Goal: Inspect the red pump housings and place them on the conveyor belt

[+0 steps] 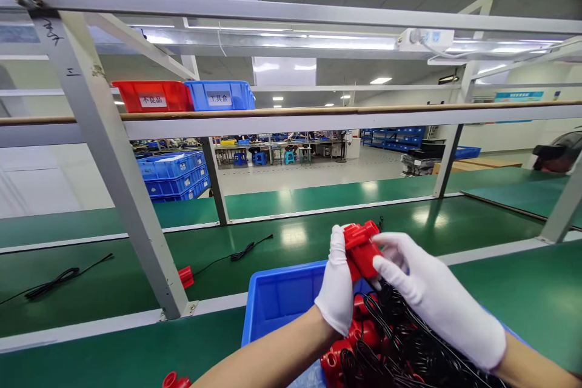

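Both hands wear white gloves. My left hand (337, 282) is closed round the left side of a red plastic part (362, 248), raised above a blue bin (282, 297). On the part's right side, the fingers of my right hand (409, 273) are curled against it, thumb toward the front. Below them the bin holds several red parts (364, 333) and a heap of coiled black cables (418, 345). The bin's left end shows its bare blue wall.
A red part (185, 277) with a black cable (243, 251) lies behind a metal post (122, 176). Another cable (68, 276) lies farther left. A red part (176, 381) sits at the bottom edge. Red (152, 97) and blue (221, 96) boxes stand on the shelf.
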The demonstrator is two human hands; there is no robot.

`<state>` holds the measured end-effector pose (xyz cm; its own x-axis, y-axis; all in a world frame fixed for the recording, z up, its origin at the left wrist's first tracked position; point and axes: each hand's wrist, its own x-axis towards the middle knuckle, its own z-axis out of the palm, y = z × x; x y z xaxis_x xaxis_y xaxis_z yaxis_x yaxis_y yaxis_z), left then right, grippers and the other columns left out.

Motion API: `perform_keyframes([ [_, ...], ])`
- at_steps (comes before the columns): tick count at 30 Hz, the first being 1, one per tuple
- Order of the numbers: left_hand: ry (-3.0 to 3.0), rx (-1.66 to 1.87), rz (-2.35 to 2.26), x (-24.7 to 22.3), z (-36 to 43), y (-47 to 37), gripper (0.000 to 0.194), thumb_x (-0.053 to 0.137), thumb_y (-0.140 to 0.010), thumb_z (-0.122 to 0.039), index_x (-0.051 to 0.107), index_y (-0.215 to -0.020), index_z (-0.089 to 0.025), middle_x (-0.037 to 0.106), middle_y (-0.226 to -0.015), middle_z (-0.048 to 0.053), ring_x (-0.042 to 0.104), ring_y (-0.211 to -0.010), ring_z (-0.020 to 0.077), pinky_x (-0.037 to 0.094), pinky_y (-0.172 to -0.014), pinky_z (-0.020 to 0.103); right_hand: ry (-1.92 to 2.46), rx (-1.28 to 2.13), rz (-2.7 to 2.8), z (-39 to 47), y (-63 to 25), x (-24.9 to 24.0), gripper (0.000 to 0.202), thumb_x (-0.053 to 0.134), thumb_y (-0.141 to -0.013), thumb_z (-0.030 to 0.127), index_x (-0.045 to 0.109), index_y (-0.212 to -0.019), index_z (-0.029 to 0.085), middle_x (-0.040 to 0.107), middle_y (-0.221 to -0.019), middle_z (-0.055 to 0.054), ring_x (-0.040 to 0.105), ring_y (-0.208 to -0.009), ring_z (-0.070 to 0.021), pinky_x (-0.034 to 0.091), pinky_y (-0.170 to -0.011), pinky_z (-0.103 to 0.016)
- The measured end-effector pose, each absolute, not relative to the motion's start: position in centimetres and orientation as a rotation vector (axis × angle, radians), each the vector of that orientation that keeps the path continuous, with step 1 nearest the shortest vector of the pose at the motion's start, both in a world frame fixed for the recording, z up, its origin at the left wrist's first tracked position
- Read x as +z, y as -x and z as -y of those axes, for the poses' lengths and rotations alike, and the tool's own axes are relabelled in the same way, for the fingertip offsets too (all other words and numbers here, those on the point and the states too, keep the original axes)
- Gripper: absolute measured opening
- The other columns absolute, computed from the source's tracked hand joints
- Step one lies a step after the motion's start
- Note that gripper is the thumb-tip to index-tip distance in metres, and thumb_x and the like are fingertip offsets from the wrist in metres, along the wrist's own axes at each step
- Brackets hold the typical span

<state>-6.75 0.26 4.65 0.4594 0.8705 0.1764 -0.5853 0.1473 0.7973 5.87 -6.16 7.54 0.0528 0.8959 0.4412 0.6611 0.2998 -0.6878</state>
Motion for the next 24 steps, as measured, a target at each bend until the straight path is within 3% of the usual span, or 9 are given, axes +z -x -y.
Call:
perform_keyframes([
  [2,-1.069,1.189,-0.427,4.1,0.2,6.7,0.056,0.040,-0.092,-0.071,0.059,-0.114,-0.023,0.065,-0.110,0.006,0.059,-0.112,0.0216,0.045,-0.103,0.034,1.476,0.394,1.688,6.7,-6.1,6.2,0.054,0.049,-0.090,0.066,0.052,-0.117,0.019,0.069,-0.104,-0.008,0.068,-0.092,-0.0227,0.056,-0.080,-0.036],
  [4,-1.211,1.237,-0.489,3.8,0.7,6.7,0.051,0.038,-0.095,-0.066,0.056,-0.120,-0.025,0.061,-0.119,0.005,0.055,-0.117,0.0209,0.041,-0.108,0.033,1.541,0.401,1.696,7.0,-6.0,5.3,0.055,0.049,-0.090,0.066,0.051,-0.119,0.020,0.068,-0.113,-0.010,0.068,-0.100,-0.0247,0.055,-0.086,-0.039],
  [8,-1.264,1.205,-0.500,3.8,1.5,6.9,0.049,0.031,-0.098,-0.062,0.055,-0.119,-0.025,0.062,-0.112,0.005,0.058,-0.106,0.0206,0.046,-0.100,0.035,1.647,0.251,1.708,7.4,-6.0,4.5,0.047,0.050,-0.090,0.061,0.054,-0.116,0.022,0.071,-0.105,-0.007,0.070,-0.092,-0.0241,0.056,-0.079,-0.038],
  [12,-1.153,1.101,-0.385,4.0,1.9,6.9,0.055,0.031,-0.097,-0.065,0.054,-0.128,-0.025,0.066,-0.111,0.004,0.060,-0.104,0.0203,0.046,-0.099,0.035,1.641,-0.146,1.755,8.0,-6.4,4.3,0.038,0.060,-0.086,0.052,0.056,-0.111,0.023,0.071,-0.091,-0.001,0.070,-0.077,-0.0201,0.055,-0.066,-0.031],
  [15,-1.052,0.991,-0.281,4.2,1.9,6.7,0.065,0.027,-0.096,-0.068,0.056,-0.127,-0.019,0.068,-0.105,0.007,0.063,-0.100,0.0222,0.046,-0.098,0.038,1.498,-0.442,1.798,8.7,-6.4,4.6,0.031,0.063,-0.087,0.044,0.056,-0.110,0.024,0.068,-0.082,0.003,0.067,-0.067,-0.0157,0.050,-0.060,-0.027],
  [19,-1.060,0.869,-0.163,4.1,1.6,6.5,0.078,0.015,-0.096,-0.068,0.062,-0.122,-0.012,0.071,-0.098,0.011,0.065,-0.097,0.0259,0.046,-0.097,0.041,1.361,-0.633,1.827,9.5,-6.2,5.3,0.027,0.056,-0.095,0.045,0.056,-0.112,0.023,0.063,-0.078,0.003,0.063,-0.064,-0.0126,0.047,-0.059,-0.026],
  [24,-1.075,0.826,-0.131,4.2,1.0,6.8,0.072,0.020,-0.099,-0.063,0.064,-0.123,-0.012,0.071,-0.106,0.012,0.064,-0.103,0.0264,0.043,-0.101,0.039,1.337,-0.747,1.839,9.9,-6.6,5.4,0.029,0.048,-0.100,0.044,0.056,-0.112,0.019,0.058,-0.075,0.001,0.058,-0.060,-0.0128,0.043,-0.056,-0.027],
])
